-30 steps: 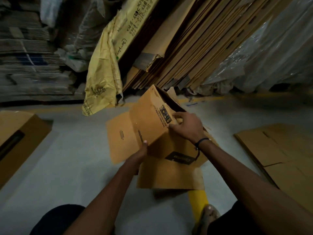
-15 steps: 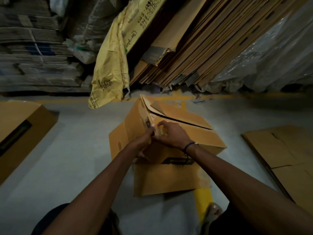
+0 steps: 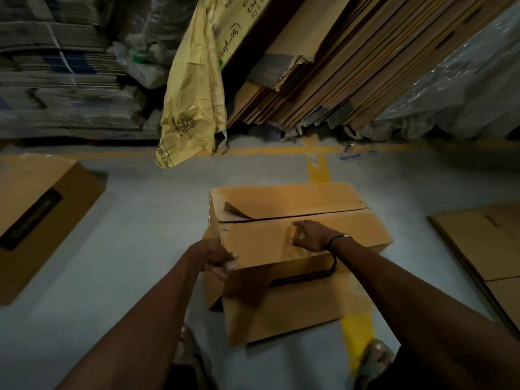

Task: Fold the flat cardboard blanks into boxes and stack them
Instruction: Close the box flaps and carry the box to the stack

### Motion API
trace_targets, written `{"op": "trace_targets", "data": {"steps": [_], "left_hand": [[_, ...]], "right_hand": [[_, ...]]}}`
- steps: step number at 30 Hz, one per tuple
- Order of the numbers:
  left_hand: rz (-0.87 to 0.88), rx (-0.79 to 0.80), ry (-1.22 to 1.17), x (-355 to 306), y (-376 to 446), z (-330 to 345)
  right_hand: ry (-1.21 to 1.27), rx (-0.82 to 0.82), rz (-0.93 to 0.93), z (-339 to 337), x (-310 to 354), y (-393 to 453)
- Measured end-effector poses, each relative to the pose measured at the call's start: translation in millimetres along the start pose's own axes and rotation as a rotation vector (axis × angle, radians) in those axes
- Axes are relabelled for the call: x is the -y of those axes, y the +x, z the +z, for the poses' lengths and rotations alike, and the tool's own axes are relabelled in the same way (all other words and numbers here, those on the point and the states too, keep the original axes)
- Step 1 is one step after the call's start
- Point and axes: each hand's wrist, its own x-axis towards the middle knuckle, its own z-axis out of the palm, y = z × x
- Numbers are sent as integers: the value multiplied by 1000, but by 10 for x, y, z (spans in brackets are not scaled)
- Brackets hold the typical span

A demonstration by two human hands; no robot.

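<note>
A brown cardboard box (image 3: 284, 201) stands on the grey floor in front of me, its two long top flaps folded down and meeting along a seam. My left hand (image 3: 215, 257) grips the box's near left corner, fingers curled over the edge. My right hand (image 3: 308, 235) rests on the near top flap, fingers bent and pressing down on it. The box's near lower flap (image 3: 284, 313) lies spread out on the floor toward me.
A folded box (image 3: 31, 218) lies at the left. Flat blanks (image 3: 484, 243) lie on the floor at the right. Tall cardboard sheets (image 3: 351, 66) and a yellow sack (image 3: 194, 88) lean behind. Bundled stacks (image 3: 56, 80) fill the back left. My sandalled foot (image 3: 375, 358) is near the yellow floor line.
The box was tilted and half open; now it sits squared on the floor with both top flaps down. My hands moved from the upper left corner to the near corner and top flap.
</note>
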Motion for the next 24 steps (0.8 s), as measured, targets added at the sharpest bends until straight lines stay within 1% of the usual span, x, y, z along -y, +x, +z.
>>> {"op": "trace_targets", "data": {"steps": [3,5,6,9,11,14,17,20,24], "left_hand": [[62,16,19,107,137,106],[108,-14,65,130,236,179],[132,-60,153,136,273,209],[241,-265,442,164,413,252],[313,-317,478,151,490,276],[326,-273,415,95,580,328],[348,-284,435,116,754,338],[365,-284,501,163,864,332],[391,-325,606,174,953,366]], "right_hand": [[-5,-20,50,118,-26,216],[-34,-37,99,211,-17,377],[-41,-47,123,253,-13,433],[-24,-69,131,335,11,545],[-22,-64,125,344,36,599],[-60,-27,116,381,43,683],[-120,9,107,437,19,745],[-166,-16,104,446,16,790],[-217,-84,60,378,1,826]]}}
